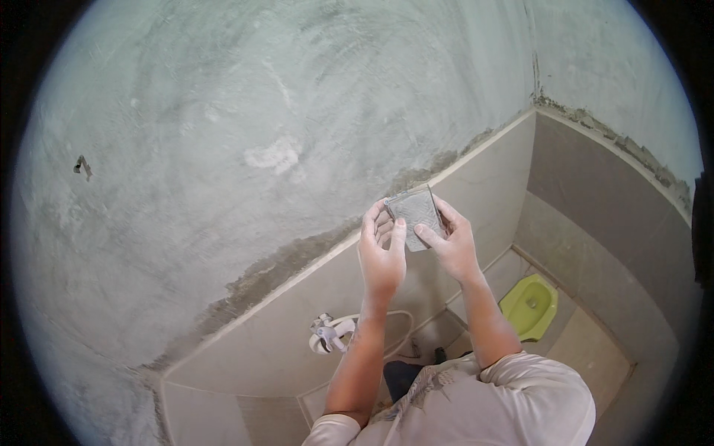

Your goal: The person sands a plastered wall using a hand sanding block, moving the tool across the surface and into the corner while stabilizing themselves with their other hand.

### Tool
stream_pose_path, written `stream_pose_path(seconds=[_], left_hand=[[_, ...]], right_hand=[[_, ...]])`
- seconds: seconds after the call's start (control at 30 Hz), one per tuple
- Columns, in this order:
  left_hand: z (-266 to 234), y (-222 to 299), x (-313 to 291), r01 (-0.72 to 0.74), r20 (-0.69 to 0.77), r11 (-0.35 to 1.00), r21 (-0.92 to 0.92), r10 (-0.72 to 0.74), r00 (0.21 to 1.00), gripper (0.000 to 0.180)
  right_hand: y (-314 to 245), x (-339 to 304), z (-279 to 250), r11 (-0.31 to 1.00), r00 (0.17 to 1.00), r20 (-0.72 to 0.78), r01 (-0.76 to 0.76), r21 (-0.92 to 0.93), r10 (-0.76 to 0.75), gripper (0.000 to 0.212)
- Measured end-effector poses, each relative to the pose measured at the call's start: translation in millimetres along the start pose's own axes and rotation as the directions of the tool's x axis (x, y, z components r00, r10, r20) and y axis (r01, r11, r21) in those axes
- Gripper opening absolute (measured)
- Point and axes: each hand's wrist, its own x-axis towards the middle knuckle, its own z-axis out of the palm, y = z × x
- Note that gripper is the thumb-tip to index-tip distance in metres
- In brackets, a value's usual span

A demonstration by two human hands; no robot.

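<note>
A: What can't we make out?

B: The back of the grey textured pad (413, 208). It faces away from us, so we can't tell whether it is a folded sheet or a wrapped block.

A: Where is it?

B: Held up between the left hand (383, 253) and the right hand (454, 241); behind it we see the edge where plaster wall (223, 97) meets grey tiles (483, 186). Whether it touches them, we can't tell.

A: And each grip?

B: Both are closed partway, on opposite sides of the pad, thumbs on its face. We see the left fingers curled, partly behind it; most of the right fingers are hidden.

A: How do the arms stand?

B: Both forearms reach upward from the white shirt (506, 405), converging, thumbs angled towards each other. The left one partly covers a white fitting (325, 334).

A: And the dark shape (700, 230) at far right?

B: It's cut off by the lens rim; we can't identify it.
</note>
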Motion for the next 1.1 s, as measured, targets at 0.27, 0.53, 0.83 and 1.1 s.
stream_pose_path(seconds=[0.27, 0.53, 0.83, 1.1], left_hand=[[-30.2, -5.8, -5.5, 0.154, 0.08, 0.988, -0.005, -0.153, 0.985, 0.026], [16.1, -3.3, -27.8, 0.077, 0.006, 0.996, 0.041, -0.077, 0.997, 0.054], [-12.1, 0.8, -10.1, -0.151, 0.017, 0.923, 0.353, 0.155, 0.988, 0.072], [-109.5, 46.7, 103.2, -0.498, 0.122, 0.426, 0.755, 0.655, 0.746, 0.048]], right_hand=[[-10.1, -13.6, -14.8, 0.994, 0.99, 0.123, -0.071, 0.078, 0.061, 0.062], [0.4, -25.6, 12.2, 0.904, 0.978, -0.08, 0.144, -0.403, -0.192, 0.049], [2.6, -17.2, 13.2, 0.954, 0.92, 0.389, 0.156, -0.257, -0.046, 0.061], [15.9, -1.2, 22.0, 0.974, 0.918, 0.396, 0.102, -0.202, -0.014, 0.061]])
